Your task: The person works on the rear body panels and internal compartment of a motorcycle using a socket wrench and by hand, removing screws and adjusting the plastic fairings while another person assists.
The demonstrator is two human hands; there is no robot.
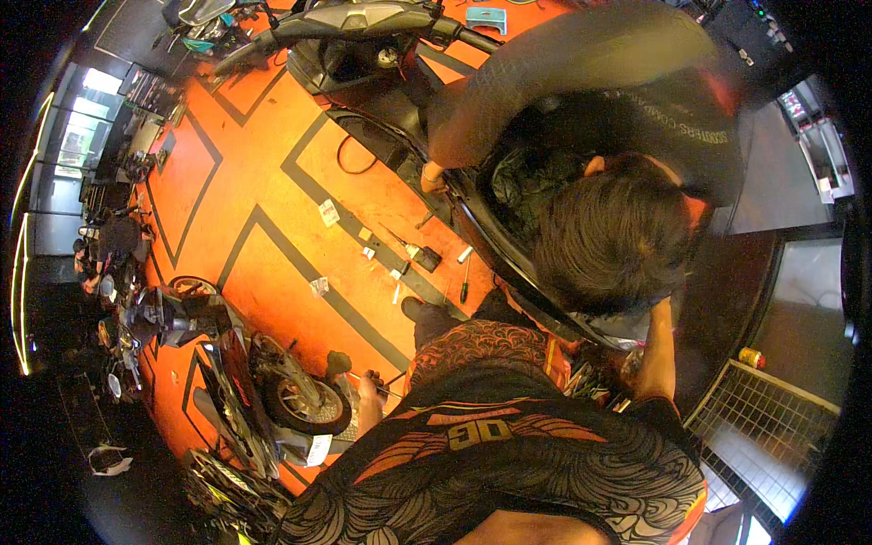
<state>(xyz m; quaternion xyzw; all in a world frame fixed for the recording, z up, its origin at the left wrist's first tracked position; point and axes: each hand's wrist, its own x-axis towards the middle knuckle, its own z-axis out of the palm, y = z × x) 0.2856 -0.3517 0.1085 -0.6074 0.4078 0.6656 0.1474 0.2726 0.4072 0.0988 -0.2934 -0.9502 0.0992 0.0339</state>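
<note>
My left hand is low, left of my patterned clothing. Its fingers look curled round something thin and dark, too small to name. My right forearm reaches up beside the scooter; a co-worker's head hides the hand, so its fingers do not show. Before me stands a dark scooter, its side panel edge running diagonally. Bending over it, a co-worker has one hand on the panel edge. A screwdriver with a dark handle lies on the floor near the scooter.
On the orange floor with dark stripes are a small dark block-like thing and paper scraps. Parked motorcycles stand at lower left. A wire grille is at right. A blue stool stands at the top.
</note>
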